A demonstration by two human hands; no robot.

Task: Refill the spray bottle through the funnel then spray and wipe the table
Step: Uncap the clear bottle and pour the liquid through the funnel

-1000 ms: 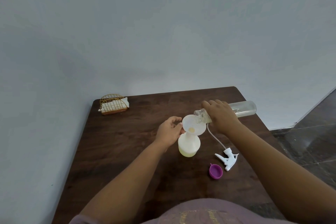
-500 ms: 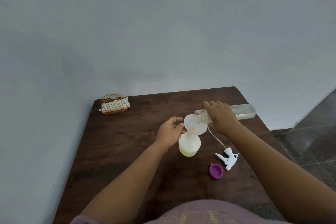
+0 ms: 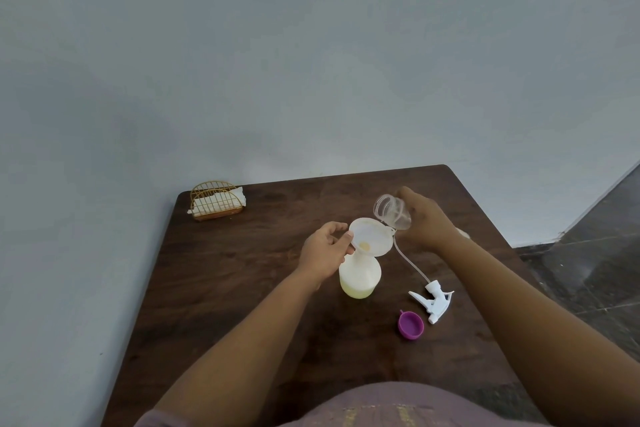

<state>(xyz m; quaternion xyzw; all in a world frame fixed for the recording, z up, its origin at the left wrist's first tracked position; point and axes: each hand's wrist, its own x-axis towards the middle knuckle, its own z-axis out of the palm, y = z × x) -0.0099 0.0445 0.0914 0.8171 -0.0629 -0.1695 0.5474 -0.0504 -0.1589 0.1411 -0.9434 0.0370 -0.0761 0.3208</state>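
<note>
On one table [image 3: 242, 288]: two bottles [image 3: 360, 276] [image 3: 393, 211], one funnel [image 3: 370, 236], one spray head [image 3: 434, 302], one purple cap [image 3: 411, 325], one napkin holder [image 3: 216, 199].

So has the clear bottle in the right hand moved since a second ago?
Yes. The clear bottle has swung up off the funnel; its mouth now faces the camera, above and right of the funnel rim.

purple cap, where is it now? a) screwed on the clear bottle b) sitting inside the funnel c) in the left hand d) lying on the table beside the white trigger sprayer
d: the purple cap lies open side up on the table, just left of the white trigger sprayer, no hand touching it.
</note>
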